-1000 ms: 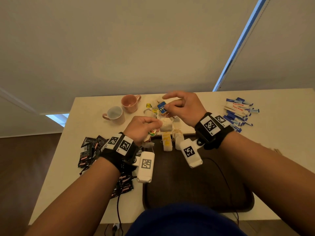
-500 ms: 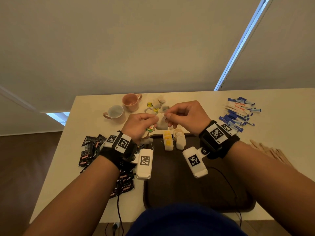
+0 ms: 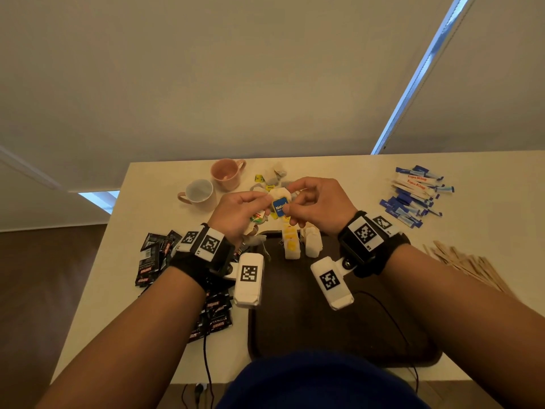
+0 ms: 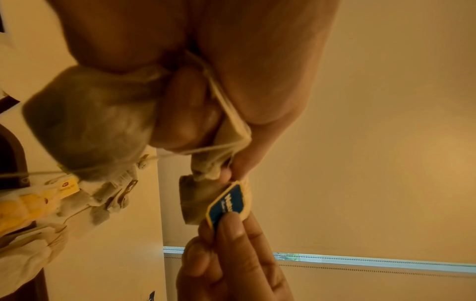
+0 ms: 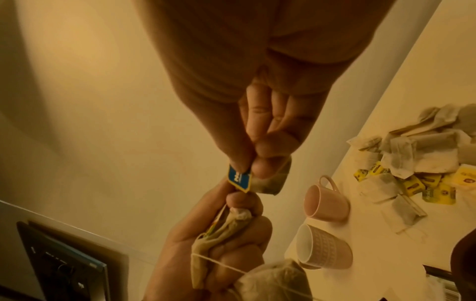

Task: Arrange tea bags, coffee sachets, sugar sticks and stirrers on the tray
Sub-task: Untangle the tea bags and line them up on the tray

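Observation:
Both hands meet above the far edge of the dark brown tray (image 3: 368,326). My right hand (image 3: 317,203) pinches the blue tag (image 3: 279,206) of a tea bag (image 3: 280,192) between thumb and fingers; the same blue tag (image 5: 239,178) shows in the right wrist view. My left hand (image 3: 240,214) grips a bunch of tea bags (image 4: 87,126) with their strings curled under its fingers. Two short rows of tea bags (image 3: 300,245) lie at the tray's far end. A loose pile of tea bags (image 5: 422,163) is on the table beyond.
Two pink mugs (image 3: 212,184) stand at the back left. Black coffee sachets (image 3: 159,255) lie left of the tray, blue-and-white sugar sticks (image 3: 413,196) at the back right, wooden stirrers (image 3: 469,267) at the right. A black cable (image 3: 392,317) crosses the tray.
The right hand went out to the pile, came back to the left hand, and now pinches the blue tag. The hands rose slightly, close together.

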